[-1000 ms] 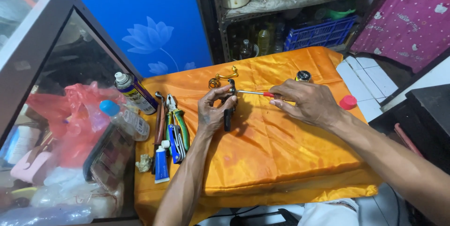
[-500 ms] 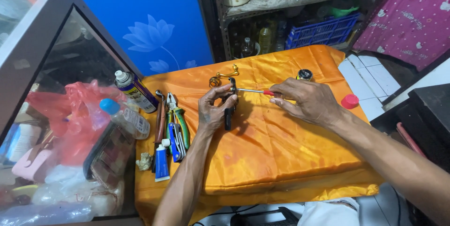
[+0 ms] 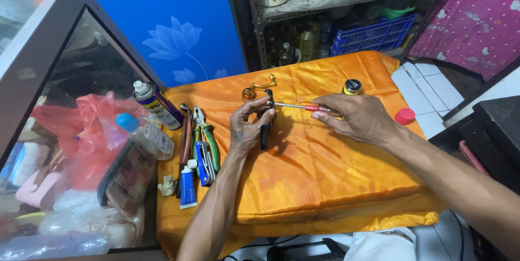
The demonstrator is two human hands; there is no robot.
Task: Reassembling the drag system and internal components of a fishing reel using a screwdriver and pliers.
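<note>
My left hand [image 3: 246, 126] grips a small black metal part [image 3: 266, 126] that stands upright on the orange cloth [image 3: 325, 174]. My right hand [image 3: 355, 118] holds a red-handled screwdriver [image 3: 303, 107] level, its tip touching the top of the black part. A gold curved handle piece [image 3: 259, 86] lies just behind the part. A small round yellow-and-black cap [image 3: 352, 86] sits behind my right hand.
Pliers and other hand tools [image 3: 201, 143] and a small blue-and-white tube [image 3: 187, 185] lie at the cloth's left edge. A spray can [image 3: 157, 104] and a plastic bottle [image 3: 145, 134] stand beside them. A red lid [image 3: 404, 115] lies on the right. A glass cabinet [image 3: 49, 104] stands to the left.
</note>
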